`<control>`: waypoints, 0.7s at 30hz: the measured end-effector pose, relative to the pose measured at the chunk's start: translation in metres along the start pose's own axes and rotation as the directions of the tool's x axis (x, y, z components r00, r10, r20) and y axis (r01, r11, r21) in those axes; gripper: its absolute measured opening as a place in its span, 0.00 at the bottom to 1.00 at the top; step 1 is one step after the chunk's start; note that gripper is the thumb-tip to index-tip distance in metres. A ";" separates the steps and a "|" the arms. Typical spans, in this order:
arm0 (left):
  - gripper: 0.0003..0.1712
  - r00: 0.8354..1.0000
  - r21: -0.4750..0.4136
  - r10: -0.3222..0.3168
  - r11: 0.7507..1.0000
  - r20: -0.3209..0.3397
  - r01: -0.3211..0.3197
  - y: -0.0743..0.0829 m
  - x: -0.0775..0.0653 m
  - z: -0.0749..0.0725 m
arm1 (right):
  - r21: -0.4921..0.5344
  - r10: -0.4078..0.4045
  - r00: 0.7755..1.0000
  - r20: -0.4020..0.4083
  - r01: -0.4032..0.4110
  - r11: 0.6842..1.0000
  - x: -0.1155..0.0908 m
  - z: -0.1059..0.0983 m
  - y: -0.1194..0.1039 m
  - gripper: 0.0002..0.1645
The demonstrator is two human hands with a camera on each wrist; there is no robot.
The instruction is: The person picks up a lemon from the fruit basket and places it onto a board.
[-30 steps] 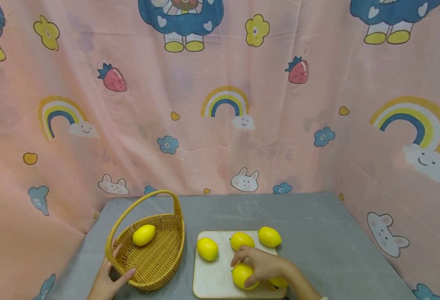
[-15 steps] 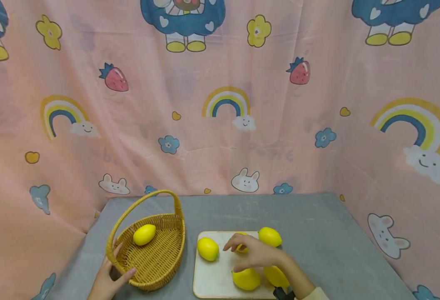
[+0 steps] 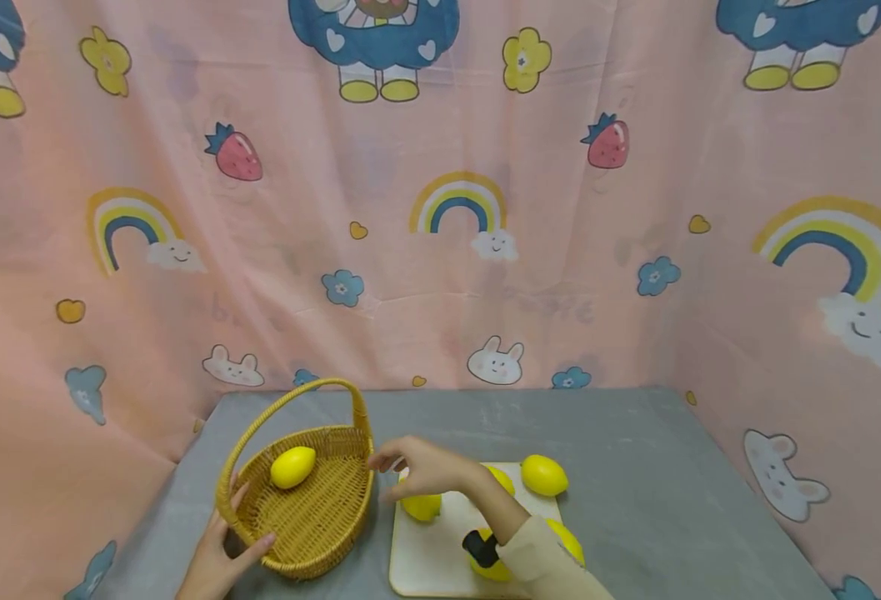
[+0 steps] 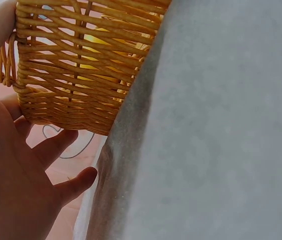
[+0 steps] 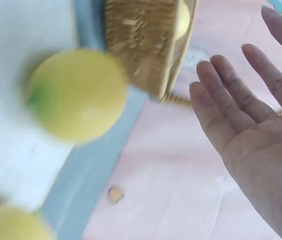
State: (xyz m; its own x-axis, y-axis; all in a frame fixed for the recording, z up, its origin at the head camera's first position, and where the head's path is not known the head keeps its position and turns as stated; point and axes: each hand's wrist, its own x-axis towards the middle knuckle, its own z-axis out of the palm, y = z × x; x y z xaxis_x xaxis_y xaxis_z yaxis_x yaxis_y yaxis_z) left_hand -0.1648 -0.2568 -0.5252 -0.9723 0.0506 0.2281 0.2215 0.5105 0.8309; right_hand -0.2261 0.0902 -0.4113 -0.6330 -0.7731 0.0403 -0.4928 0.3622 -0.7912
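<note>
A wicker basket [image 3: 320, 521] with a tall arched handle stands on the left, holding one lemon [image 3: 293, 467]. My left hand [image 3: 215, 560] grips the basket's near left rim; in the left wrist view several fingers [image 4: 56, 147] spread along the woven side. My right hand [image 3: 427, 468] hovers between basket and white board [image 3: 434, 567], its fingers loosely extended with nothing in them. Below it, a lemon [image 3: 422, 507] on the board is partly covered. The right wrist view shows the bare palm [image 5: 276, 145] beside the basket, with a blurred lemon [image 5: 78, 95] nearby.
More lemons lie on the board: one at the back right corner [image 3: 544, 475], one behind my forearm [image 3: 502, 478], and two partly under my sleeve [image 3: 560, 575]. A grey table [image 3: 658, 500] carries everything. A pink patterned curtain [image 3: 410, 333] closes off the back and sides.
My right hand has left the front lemon on the board and moved left and away, over toward the basket's right rim, carrying nothing. My left hand and the basket have stayed in place.
</note>
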 end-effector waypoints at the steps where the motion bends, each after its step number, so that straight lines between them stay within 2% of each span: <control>1: 0.51 1.000 0.000 0.000 1.000 -0.003 0.000 0.000 0.000 0.000 | -0.012 -0.012 1.000 0.004 0.012 1.000 0.009 0.002 -0.003 0.25; 8: 0.52 0.999 0.028 -0.034 0.999 0.007 0.034 0.001 0.003 0.000 | -0.067 -0.088 0.996 -0.035 0.085 0.994 0.064 0.017 -0.022 0.23; 13: 0.51 1.000 0.042 -0.015 0.999 -0.004 0.015 0.001 0.004 -0.001 | -0.101 -0.091 0.995 -0.051 0.085 0.991 0.095 0.029 -0.029 0.23; 21: 0.51 1.000 0.044 -0.007 0.999 -0.014 0.008 -0.005 0.003 -0.003 | -0.100 -0.053 0.997 -0.056 0.047 0.994 0.123 0.047 -0.029 0.25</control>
State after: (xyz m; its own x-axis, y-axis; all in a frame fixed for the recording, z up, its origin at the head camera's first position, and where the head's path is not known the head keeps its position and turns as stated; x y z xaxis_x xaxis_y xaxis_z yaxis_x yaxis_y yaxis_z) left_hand -0.1681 -0.2620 -0.5267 -0.9728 0.0350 0.2290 0.2103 0.5483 0.8094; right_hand -0.2612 -0.0402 -0.4122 -0.6383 -0.7610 0.1160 -0.5791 0.3754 -0.7237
